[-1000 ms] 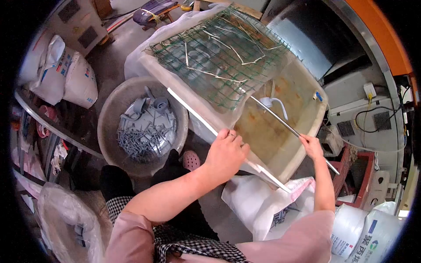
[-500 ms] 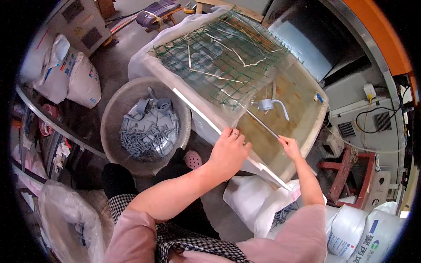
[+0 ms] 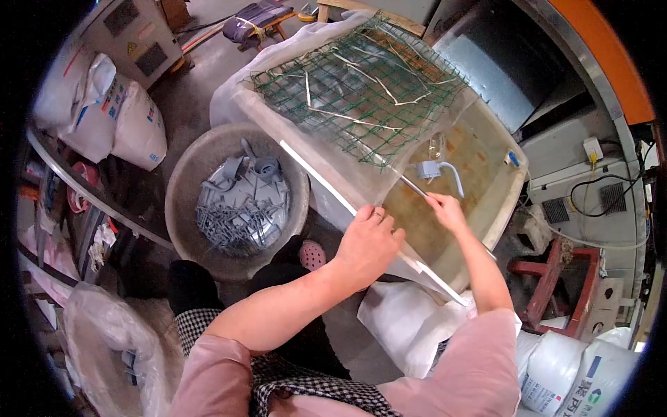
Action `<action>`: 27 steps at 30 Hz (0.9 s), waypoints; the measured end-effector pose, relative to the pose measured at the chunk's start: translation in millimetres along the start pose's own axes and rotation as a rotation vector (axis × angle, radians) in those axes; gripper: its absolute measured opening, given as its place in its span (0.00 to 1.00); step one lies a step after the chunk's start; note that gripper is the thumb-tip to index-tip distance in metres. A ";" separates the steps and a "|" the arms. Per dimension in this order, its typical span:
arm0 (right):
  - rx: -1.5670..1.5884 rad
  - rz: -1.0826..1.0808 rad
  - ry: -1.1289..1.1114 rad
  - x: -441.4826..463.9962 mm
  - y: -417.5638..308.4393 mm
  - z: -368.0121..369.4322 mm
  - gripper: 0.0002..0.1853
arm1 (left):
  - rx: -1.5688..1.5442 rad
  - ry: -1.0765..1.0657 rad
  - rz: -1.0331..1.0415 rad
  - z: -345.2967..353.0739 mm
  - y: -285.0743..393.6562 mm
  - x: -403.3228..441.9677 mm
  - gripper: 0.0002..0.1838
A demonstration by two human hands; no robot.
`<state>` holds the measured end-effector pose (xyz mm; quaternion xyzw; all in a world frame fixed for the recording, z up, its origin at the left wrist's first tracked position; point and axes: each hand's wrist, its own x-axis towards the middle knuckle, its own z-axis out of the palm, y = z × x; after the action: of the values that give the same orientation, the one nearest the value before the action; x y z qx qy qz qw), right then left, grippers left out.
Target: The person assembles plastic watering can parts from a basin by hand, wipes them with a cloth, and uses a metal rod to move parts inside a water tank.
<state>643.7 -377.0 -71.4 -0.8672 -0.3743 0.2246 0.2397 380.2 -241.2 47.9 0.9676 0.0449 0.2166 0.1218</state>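
Observation:
A large pale tub [image 3: 511,201] of murky water stands before me, with sheer white mesh cloth [image 3: 333,167] and green netting [image 3: 354,83] over its far part. My left hand [image 3: 372,240] is closed around a long white strip [image 3: 313,174] along the tub's near edge; its fingertips are partly hidden. Over the water, my right hand [image 3: 445,210] grips a thin metal rod [image 3: 413,185], which slants from the mesh cloth towards the right. Beyond that hand, a light grey fitting with a curved spout [image 3: 429,170] is at the water.
Left of the tub, a round basin [image 3: 177,215] holds many small grey plastic parts [image 3: 240,212]. White sacks [image 3: 142,128] stand at the left, more [image 3: 556,368] at the lower right. A red metal frame [image 3: 542,285] is at the right; a clear plastic bag [image 3: 104,333] lies lower left.
My right hand has moved up and left, nearer the mesh cloth, still gripping the rod. A bit of metal now shows beyond the right forearm. My left hand stays at the strip.

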 end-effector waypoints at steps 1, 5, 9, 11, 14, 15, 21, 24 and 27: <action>0.000 0.021 0.010 -17.6 11.0 -14.8 0.15 | -0.003 0.002 -0.003 -0.7 -0.9 -0.2 0.06; -0.087 0.157 -0.002 -103.0 51.9 -82.3 0.16 | -0.015 -0.060 0.012 -3.1 -1.4 -1.7 0.08; -0.099 0.179 -0.022 -162.6 75.6 -109.6 0.15 | 0.004 -0.074 0.023 -4.5 3.6 0.1 0.08; -0.064 0.214 -0.042 -165.0 74.5 -99.8 0.15 | 0.014 -0.086 0.018 -2.9 6.0 0.7 0.08; -0.024 0.249 -0.089 -150.8 51.9 -76.7 0.16 | 0.019 -0.084 0.015 0.7 6.5 -0.2 0.07; -0.039 0.291 -0.110 -141.1 52.2 -66.5 0.16 | 0.025 -0.080 0.013 1.3 7.0 -0.7 0.07; -0.014 0.145 -0.093 -84.3 26.2 -19.8 0.18 | 0.031 -0.084 0.000 2.5 5.5 1.7 0.05; 0.009 0.078 -0.080 -65.0 10.5 -2.9 0.17 | 0.041 -0.082 -0.002 0.2 5.4 5.1 0.06; 0.016 0.046 -0.056 -73.4 13.1 -8.9 0.17 | 0.021 -0.086 0.004 0.0 8.7 6.0 0.08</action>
<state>610.4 -442.7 -56.7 -0.8669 -0.3589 0.2574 0.2310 385.9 -248.8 52.5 0.9773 0.0397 0.1748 0.1128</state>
